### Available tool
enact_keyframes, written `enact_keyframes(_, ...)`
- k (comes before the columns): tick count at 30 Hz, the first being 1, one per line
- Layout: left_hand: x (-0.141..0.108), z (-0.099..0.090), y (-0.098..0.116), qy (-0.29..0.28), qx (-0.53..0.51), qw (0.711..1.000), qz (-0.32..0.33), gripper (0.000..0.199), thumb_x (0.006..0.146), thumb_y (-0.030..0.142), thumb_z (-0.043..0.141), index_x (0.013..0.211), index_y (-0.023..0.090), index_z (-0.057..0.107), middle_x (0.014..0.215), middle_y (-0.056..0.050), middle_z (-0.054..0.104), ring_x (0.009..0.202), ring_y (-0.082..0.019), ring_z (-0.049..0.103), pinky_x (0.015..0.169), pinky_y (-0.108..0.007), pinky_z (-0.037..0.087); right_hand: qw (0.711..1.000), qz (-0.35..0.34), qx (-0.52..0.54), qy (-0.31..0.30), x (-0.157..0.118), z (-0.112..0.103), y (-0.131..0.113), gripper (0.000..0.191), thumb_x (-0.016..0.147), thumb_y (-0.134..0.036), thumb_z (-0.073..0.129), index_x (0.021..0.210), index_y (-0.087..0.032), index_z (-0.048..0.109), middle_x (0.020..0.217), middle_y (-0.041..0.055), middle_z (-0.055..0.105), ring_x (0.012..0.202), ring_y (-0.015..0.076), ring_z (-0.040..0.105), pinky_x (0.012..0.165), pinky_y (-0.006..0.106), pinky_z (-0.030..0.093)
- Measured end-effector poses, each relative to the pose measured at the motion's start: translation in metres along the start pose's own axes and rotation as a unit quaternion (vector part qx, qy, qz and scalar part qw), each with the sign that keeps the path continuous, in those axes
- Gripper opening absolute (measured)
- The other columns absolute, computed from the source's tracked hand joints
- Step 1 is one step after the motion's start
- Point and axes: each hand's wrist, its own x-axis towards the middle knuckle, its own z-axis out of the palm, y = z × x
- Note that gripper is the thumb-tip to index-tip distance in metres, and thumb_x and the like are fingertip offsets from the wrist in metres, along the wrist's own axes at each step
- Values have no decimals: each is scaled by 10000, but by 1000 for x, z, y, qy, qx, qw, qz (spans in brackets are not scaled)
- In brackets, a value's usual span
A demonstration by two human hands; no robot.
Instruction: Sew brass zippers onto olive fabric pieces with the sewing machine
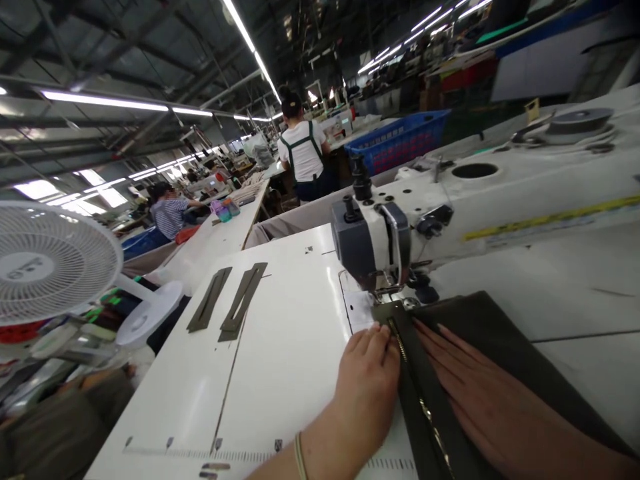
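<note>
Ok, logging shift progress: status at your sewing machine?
Left hand pressing the zipper; right hand flat on olive fabric. Fabric reaches the sewing machine head. Two olive strips lie left.

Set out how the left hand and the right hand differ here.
The left hand is bent, its fingertips pressing beside the zipper, while the right hand lies flat with fingers spread on the olive fabric. The left wrist wears a pale band; no band shows on the right arm. The left hand lies partly over the white sewing table, the right wholly on fabric. Both are bare, on either side of the zipper.
</note>
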Motion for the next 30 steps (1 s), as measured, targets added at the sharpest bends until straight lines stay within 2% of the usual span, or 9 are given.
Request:
enact_keyframes(5, 12, 11, -10, 5, -1, 1000, -1, 241, 950, 103, 392, 1010, 61, 622, 1081, -144, 646, 1005, -228, 624, 919, -349, 535, 1000, 1, -3, -4, 11, 5, 14, 623, 854, -133, 337, 1447, 12, 215, 1285, 209, 547, 1227, 261, 487, 942, 435, 469)
enact_keyframes(9, 17, 15, -14, -4, -19, 1000, -12, 241, 943, 90, 394, 1055, 42, 602, 1089, -158, 634, 1025, -233, 619, 946, -353, 518, 1000, 5, 8, -10, 14, 10, 20, 629, 860, -142, 336, 1455, 8, 197, 1318, 201, 521, 1241, 240, 473, 965, 407, 456)
enact_keyframes(16, 14, 22, -15, 17, -19, 1000, -17, 274, 961, 101, 350, 1040, 44, 606, 1071, -144, 641, 1052, -234, 613, 956, -336, 511, 999, 1, 28, -16, 2, 26, 24, 659, 831, -142, 343, 1465, -31, 202, 1428, 181, 401, 1318, 276, 368, 1014, 457, 400)
enact_keyframes(20, 14, 23, -17, 17, -16, 1000, -13, 271, 962, 102, 353, 1030, 45, 609, 1055, -137, 647, 1038, -222, 619, 941, -331, 523, 1000, -20, 24, -4, -8, 42, 29, 655, 834, -186, 376, 1462, -54, 243, 1418, 168, 422, 1277, 277, 427, 970, 428, 448)
enact_keyframes(23, 15, 22, -18, 21, -19, 1000, -11, 288, 969, 107, 334, 1016, 52, 613, 1039, -135, 653, 1026, -211, 621, 926, -325, 533, 998, -1, 56, -7, -12, 49, 29, 659, 826, -164, 377, 1472, -122, 254, 1396, 124, 464, 1235, 268, 478, 956, 426, 468)
enact_keyframes(27, 17, 22, -19, 46, -19, 999, -6, 288, 968, 107, 338, 1001, 49, 618, 1001, -129, 659, 990, -211, 630, 900, -320, 544, 996, 9, 83, -32, -10, 44, 27, 671, 813, -132, 383, 1472, -153, 263, 1376, 96, 491, 1243, 258, 472, 1009, 438, 430)
enact_keyframes(30, 19, 21, -20, 58, -11, 998, 9, 277, 956, 84, 345, 981, 46, 619, 975, -132, 659, 958, -219, 634, 853, -330, 558, 997, 15, 68, -34, -4, 34, 25, 681, 811, -121, 385, 1476, -119, 236, 1372, 115, 493, 1255, 246, 459, 1019, 418, 422)
